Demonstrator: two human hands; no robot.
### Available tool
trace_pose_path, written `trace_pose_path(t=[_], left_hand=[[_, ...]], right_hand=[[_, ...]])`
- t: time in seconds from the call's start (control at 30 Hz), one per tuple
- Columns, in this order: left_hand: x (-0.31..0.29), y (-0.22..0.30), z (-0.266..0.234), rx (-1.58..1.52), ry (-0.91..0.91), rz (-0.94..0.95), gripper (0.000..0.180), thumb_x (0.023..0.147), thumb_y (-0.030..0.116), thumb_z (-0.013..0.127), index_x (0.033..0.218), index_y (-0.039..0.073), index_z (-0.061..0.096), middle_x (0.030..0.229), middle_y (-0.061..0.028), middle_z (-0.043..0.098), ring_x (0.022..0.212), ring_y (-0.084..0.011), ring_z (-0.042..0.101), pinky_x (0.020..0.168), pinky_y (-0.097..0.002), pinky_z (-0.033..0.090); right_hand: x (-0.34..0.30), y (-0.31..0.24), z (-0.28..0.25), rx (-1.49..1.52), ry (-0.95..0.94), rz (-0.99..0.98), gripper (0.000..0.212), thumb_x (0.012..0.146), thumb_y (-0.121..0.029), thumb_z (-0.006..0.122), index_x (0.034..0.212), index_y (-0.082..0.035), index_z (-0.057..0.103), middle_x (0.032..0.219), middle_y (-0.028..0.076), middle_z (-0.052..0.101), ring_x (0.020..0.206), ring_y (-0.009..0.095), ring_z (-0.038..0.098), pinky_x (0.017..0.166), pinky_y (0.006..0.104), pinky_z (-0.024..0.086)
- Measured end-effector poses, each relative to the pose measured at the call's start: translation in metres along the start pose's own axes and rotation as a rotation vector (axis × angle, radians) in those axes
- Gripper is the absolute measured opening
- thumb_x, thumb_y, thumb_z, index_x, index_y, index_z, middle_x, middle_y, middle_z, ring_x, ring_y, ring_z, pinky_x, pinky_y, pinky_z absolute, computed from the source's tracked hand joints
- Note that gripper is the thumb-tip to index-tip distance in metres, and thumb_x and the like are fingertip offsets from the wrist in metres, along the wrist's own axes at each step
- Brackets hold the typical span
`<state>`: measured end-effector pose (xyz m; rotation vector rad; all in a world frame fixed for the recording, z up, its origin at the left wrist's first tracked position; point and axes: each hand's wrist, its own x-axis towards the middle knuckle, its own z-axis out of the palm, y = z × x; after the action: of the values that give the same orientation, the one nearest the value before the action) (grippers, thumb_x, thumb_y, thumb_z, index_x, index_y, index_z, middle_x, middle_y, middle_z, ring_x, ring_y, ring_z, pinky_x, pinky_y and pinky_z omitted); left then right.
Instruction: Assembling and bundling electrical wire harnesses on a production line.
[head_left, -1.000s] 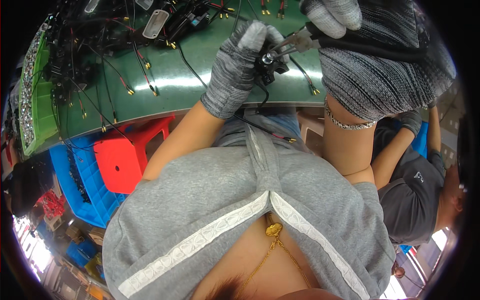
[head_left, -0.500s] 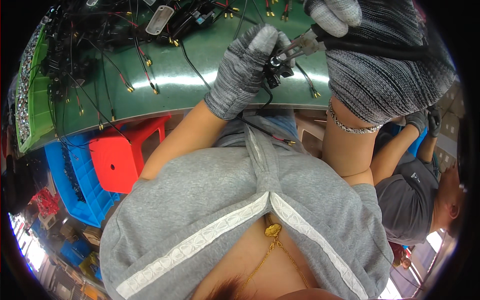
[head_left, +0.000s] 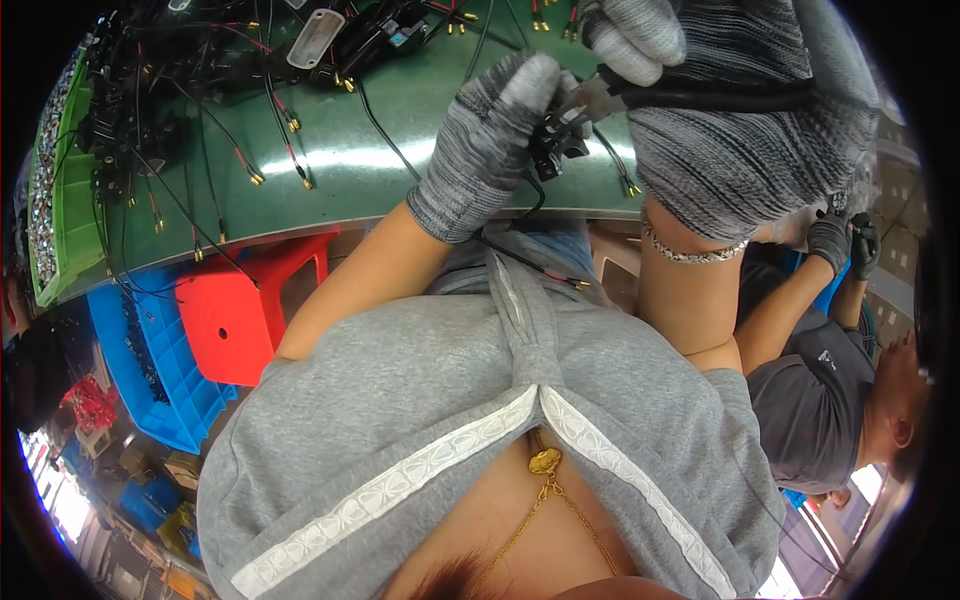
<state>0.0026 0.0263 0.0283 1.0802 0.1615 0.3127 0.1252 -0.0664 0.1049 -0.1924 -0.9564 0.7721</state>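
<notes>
My left hand [head_left: 475, 145], in a grey striped knit glove, is closed around a small black part [head_left: 550, 155] above the table's near edge. A black cable [head_left: 520, 265] with red-and-black leads and gold-coloured tips hangs from beneath that hand towards my lap. In a matching glove, my right hand [head_left: 740, 150] is wrapped around the black handles of metal pliers [head_left: 598, 98]. The pliers point left, and their jaws meet the black part beside my left fingertips. What lies between the jaws is too small to make out.
Black devices [head_left: 370, 45] with several cables lie across the green table [head_left: 340, 185]. A green bin [head_left: 75, 215] of small metal pieces stands at its left end. Below are a red stool [head_left: 235, 320] and a blue crate [head_left: 165, 370]. At right sits a co-worker [head_left: 815, 390] in gloves.
My right hand and the pliers have moved left, bringing the jaws closer in over the black part. My left hand has stayed nearly in place. The co-worker's hands have shifted slightly.
</notes>
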Motion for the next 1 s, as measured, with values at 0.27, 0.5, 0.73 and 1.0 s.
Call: trace_pose_path(t=[0.27, 0.5, 0.73, 1.0], left_hand=[[0.002, 0.005, 0.011, -0.103, 0.038, 0.008, 0.034, 0.101, 0.033, 0.05, 0.101, 0.003, 0.064, 0.085, -0.0057, 0.066, 0.079, -0.0112, 0.064, 0.072, -0.0245, 0.054], [-0.003, 0.009, 0.007, -0.068, 0.055, -0.022, 0.043, 0.101, 0.041, 0.046, 0.089, 0.004, 0.064, 0.079, -0.004, 0.063, 0.073, -0.0116, 0.06, 0.069, -0.027, 0.051], [-0.006, 0.006, 0.005, 0.069, 0.024, -0.139, 0.042, 0.1, 0.043, 0.048, 0.088, 0.005, 0.064, 0.076, -0.0018, 0.06, 0.07, -0.01, 0.058, 0.065, -0.0259, 0.05], [-0.002, 0.006, 0.003, 0.002, 0.002, -0.235, 0.036, 0.1, 0.04, 0.052, 0.091, 0.007, 0.064, 0.069, 0.0009, 0.059, 0.063, -0.0076, 0.055, 0.058, -0.0234, 0.046]], right_hand=[[0.004, -0.016, -0.002, -0.065, 0.04, 0.034, 0.042, 0.096, -0.031, 0.052, 0.123, 0.0, 0.047, 0.1, 0.017, 0.059, 0.08, 0.023, 0.061, 0.069, 0.0347, 0.055], [0.001, -0.011, -0.01, -0.042, 0.032, 0.119, 0.041, 0.095, -0.029, 0.053, 0.123, 0.0, 0.046, 0.1, 0.017, 0.059, 0.082, 0.023, 0.061, 0.07, 0.0348, 0.055], [0.006, -0.014, -0.009, -0.042, -0.003, 0.158, 0.04, 0.095, -0.027, 0.055, 0.123, 0.0, 0.046, 0.1, 0.017, 0.059, 0.083, 0.023, 0.061, 0.07, 0.0349, 0.055], [0.012, -0.02, -0.01, -0.056, 0.014, 0.197, 0.039, 0.094, -0.024, 0.056, 0.123, 0.0, 0.046, 0.1, 0.017, 0.059, 0.084, 0.023, 0.061, 0.071, 0.035, 0.055]])
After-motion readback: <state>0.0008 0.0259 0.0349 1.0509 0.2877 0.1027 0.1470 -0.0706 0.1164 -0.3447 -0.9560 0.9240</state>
